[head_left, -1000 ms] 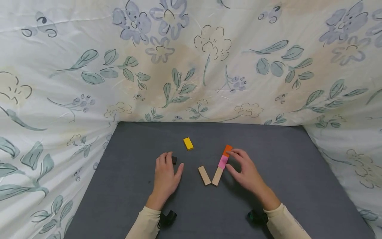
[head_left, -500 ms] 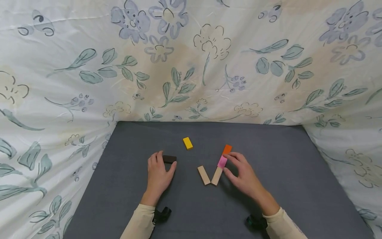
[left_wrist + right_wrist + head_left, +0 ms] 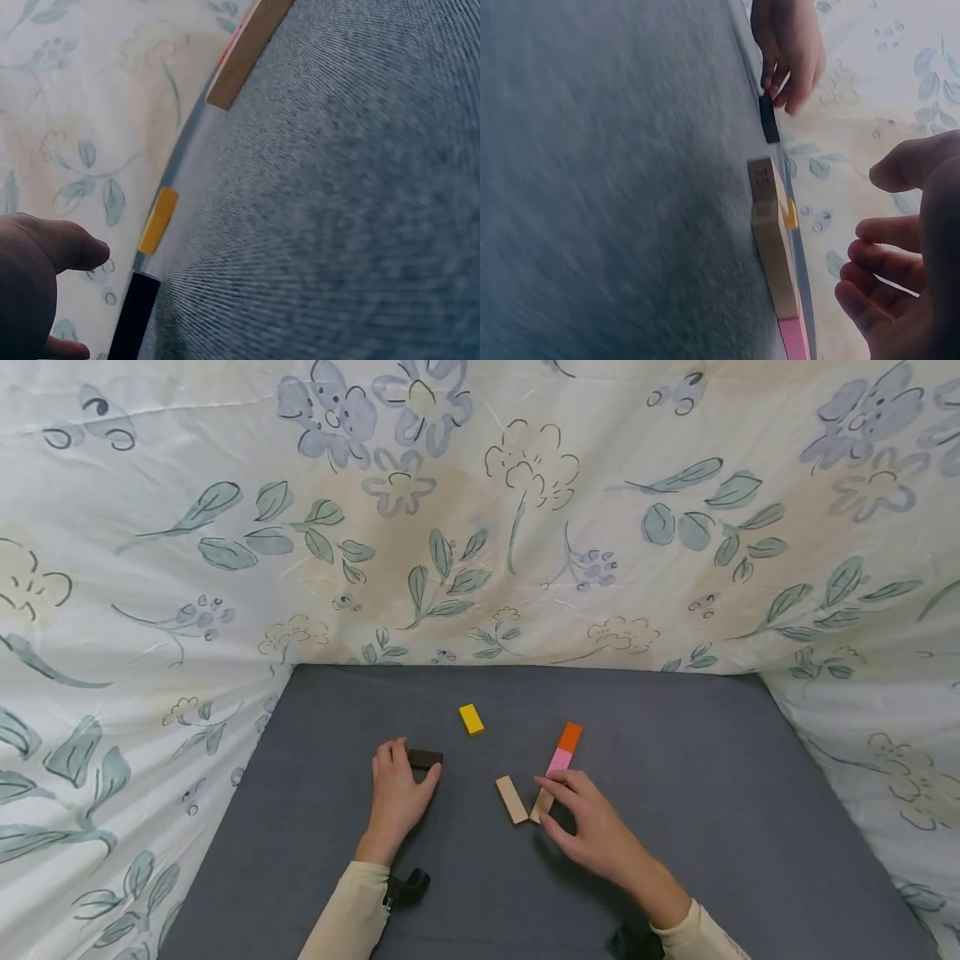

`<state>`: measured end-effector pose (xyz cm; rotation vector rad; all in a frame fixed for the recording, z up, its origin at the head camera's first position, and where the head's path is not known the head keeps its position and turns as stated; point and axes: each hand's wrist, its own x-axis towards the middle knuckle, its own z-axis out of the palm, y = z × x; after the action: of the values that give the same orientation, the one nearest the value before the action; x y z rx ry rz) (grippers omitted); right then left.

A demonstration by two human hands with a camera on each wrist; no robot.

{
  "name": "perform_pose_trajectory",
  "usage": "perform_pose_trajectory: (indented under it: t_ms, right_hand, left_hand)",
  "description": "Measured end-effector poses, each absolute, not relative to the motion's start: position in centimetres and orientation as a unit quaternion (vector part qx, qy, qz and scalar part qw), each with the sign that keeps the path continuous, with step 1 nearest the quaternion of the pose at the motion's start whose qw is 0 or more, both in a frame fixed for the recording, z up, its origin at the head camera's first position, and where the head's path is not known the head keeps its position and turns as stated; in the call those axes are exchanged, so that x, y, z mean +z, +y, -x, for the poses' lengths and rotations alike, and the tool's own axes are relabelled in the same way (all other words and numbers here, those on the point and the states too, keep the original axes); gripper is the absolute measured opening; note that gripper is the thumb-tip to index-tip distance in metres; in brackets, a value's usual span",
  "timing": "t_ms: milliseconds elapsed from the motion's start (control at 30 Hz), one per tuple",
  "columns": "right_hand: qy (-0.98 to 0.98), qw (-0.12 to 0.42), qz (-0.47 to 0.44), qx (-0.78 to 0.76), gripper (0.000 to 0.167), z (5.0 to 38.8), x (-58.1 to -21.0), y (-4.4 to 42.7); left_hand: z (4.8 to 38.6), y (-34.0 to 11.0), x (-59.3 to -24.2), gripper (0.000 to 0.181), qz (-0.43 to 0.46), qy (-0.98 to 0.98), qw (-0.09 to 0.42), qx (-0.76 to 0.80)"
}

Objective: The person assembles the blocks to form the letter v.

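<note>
My left hand (image 3: 397, 793) lies beside a dark block (image 3: 426, 760), fingers at its left end and thumb near its right end. The same dark block (image 3: 135, 315) shows below the thumb in the left wrist view. My right hand (image 3: 600, 839) is over the right plain wooden block (image 3: 545, 802), fingers relaxed and apart; whether they touch it I cannot tell. That block lines up with a pink block (image 3: 559, 761) and an orange block (image 3: 571, 737). Another plain wooden block (image 3: 512, 800) slants to its left, their near ends together in a V shape.
A yellow block (image 3: 472, 719) lies on the dark grey table surface (image 3: 675, 735), beyond the dark block and to its right. Flower-patterned cloth (image 3: 480, 527) hangs behind the table's far edge and along both sides.
Beside the orange and pink blocks a second ago, my right hand has moved nearer, down to the plain block. My left hand and the dark block have shifted slightly left.
</note>
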<state>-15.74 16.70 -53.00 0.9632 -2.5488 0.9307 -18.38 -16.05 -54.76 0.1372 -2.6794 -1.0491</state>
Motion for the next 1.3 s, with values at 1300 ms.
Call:
perform_pose_trajectory:
  t_ms: [1300]
  right_hand:
    - [-0.9,0.1,-0.354,0.235,0.036,13.4,-54.1,15.2]
  left_hand:
    - [18.9,-15.9,-55.4,0.074,-0.06,-0.931,0.131,-0.334]
